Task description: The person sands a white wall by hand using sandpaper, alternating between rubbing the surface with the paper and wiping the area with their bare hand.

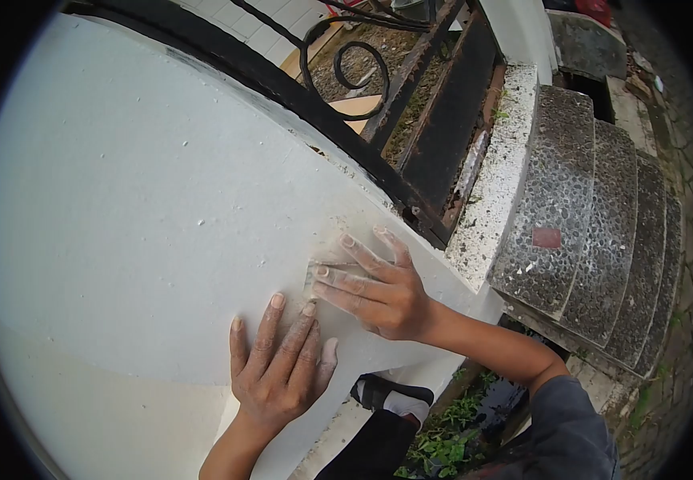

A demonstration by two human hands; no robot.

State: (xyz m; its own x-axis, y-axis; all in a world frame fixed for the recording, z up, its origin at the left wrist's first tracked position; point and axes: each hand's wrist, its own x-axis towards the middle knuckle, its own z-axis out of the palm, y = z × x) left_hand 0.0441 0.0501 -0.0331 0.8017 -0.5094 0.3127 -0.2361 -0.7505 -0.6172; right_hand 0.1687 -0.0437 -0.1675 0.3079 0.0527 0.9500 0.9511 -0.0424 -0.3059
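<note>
A white wall point(162, 200) with small specks and bumps fills the left and middle of the head view. My right hand point(382, 292), dusted with white powder, presses a thin greyish sheet point(311, 278) against the wall. Only the sheet's left and upper edges show; the fingers cover the rest. Lower and to the left, my left hand point(278, 364) lies on the wall with its fingers spread and nothing in it. Its fingertips, also powdery, are close to the right hand's fingers.
A black metal gate point(450, 120) with a curled bar borders the wall at the upper right. Pebbled steps point(546, 200) rise at the right. Below are a foot in a black sandal point(394, 394), green plants point(446, 444) and a ditch.
</note>
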